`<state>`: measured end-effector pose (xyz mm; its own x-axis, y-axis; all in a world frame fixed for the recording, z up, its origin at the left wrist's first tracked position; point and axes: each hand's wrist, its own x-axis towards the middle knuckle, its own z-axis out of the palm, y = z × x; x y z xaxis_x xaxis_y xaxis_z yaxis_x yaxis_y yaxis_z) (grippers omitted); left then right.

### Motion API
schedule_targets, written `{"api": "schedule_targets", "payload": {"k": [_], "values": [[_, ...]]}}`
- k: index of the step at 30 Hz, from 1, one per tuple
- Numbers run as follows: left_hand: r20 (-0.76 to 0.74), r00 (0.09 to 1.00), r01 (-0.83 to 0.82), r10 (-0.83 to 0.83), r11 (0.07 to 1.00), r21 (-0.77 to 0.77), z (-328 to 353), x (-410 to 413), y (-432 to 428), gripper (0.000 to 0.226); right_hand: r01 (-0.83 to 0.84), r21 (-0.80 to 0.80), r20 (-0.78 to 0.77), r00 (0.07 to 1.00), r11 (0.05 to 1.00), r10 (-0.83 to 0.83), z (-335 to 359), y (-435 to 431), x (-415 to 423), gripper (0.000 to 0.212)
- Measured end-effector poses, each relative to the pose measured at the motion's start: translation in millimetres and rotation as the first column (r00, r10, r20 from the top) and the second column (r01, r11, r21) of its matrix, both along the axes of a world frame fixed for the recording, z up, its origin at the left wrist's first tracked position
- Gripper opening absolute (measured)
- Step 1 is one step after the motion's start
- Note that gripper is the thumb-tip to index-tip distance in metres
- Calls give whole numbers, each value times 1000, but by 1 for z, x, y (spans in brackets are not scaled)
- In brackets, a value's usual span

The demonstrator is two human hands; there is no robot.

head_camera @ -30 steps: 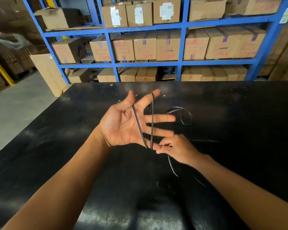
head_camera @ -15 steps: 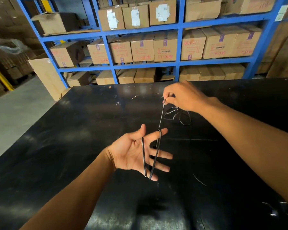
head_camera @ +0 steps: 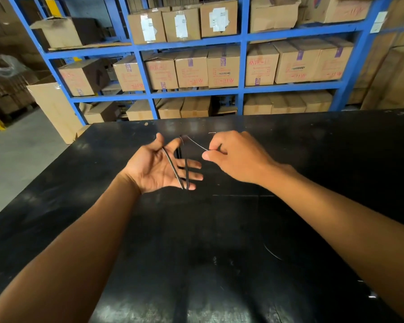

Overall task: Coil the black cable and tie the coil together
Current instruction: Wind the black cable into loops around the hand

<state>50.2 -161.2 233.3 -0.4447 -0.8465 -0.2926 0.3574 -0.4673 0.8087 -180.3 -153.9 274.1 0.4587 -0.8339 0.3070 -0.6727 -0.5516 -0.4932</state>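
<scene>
The person's left hand (head_camera: pixel 160 167) hovers palm up above the glossy black tabletop (head_camera: pixel 219 252), its fingers (head_camera: pixel 191 164) spread apart and held straight, the thumb pointing away from the body. The thin black cable (head_camera: pixel 173 166) is wound in loops around this open hand: one strand crosses the palm on a slant from the base of the thumb down to the little finger's edge, and another runs nearly straight down across the fingers, the two meeting close together at the lower edge of the hand. From the top of the loops, near the index fingertip, a single strand of the cable arcs over to the right hand (head_camera: pixel 237 157). The right hand is held just beside the left, knuckles up, with its fingers curled in and the thumb and forefinger pinched on that strand; the strand looks pale where light catches it. How much of the cable runs beyond the right hand cannot be told. Behind the table stands a blue metal shelving rack (head_camera: pixel 241 66) packed with brown cardboard boxes (head_camera: pixel 223 66), and grey concrete floor (head_camera: pixel 16 159) shows at the left.
</scene>
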Motion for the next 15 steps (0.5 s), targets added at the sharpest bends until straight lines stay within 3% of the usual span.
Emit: {"api": "schedule_targets", "payload": {"k": [5, 9, 15], "values": [[-55, 992, 106, -112, 990, -96, 27, -1, -15, 67, -118, 314, 278, 960, 942, 28, -36, 34, 1, 29], [-64, 979, 183, -196, 969, -167, 39, -10, -15, 66, -244, 483, 372, 926, 841, 55, -70, 53, 0, 30], [-70, 958, 261, -277, 948, -182, 31, -19, -7, 63, -359, 509, 444, 888, 782, 119, -85, 69, 5, 28]]}}
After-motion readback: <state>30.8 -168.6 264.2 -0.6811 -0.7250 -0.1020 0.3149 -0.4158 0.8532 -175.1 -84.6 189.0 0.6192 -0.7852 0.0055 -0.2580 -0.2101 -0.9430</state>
